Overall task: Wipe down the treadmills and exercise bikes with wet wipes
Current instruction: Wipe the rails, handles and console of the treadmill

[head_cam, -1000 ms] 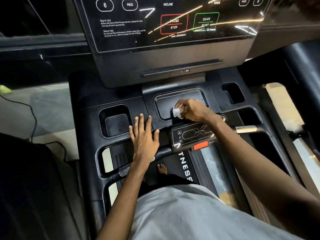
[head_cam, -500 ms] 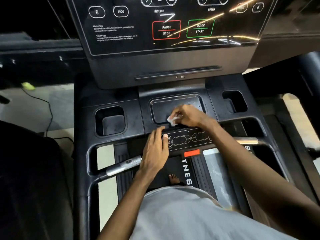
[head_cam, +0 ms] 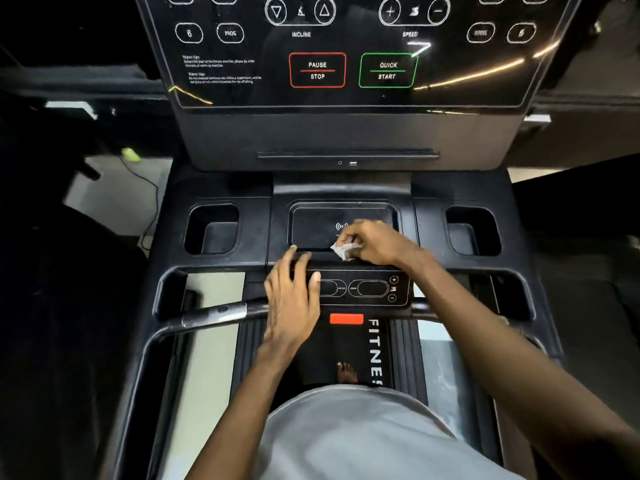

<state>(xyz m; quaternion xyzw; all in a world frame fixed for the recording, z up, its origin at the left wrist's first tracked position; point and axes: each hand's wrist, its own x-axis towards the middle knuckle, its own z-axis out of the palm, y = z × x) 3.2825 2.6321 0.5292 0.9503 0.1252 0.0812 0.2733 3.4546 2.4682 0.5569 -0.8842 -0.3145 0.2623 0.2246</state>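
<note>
My right hand (head_cam: pixel 372 242) pinches a crumpled white wet wipe (head_cam: pixel 343 250) at the front edge of the treadmill (head_cam: pixel 221 188)'s recessed tray (head_cam: pixel 311 226); my left hand (head_cam: pixel 292 299) rests flat, fingers straight, on the glossy button panel (head_cam: pixel 374 289). Matte black plastic, pale floor (head_cam: pixel 110 195) beyond.

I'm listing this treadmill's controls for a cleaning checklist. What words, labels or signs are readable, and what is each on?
"PAUSE STOP": red-framed button on the console.
"QUICK START": green-framed button.
"INCLINE": under the arrow keys.
"SPEED": under the plus and minus keys.
"PROG": oval button.
"FITNE", then cut off: treadmill belt.
Too blurred: console fine print, right oval buttons, lower panel labels.
</note>
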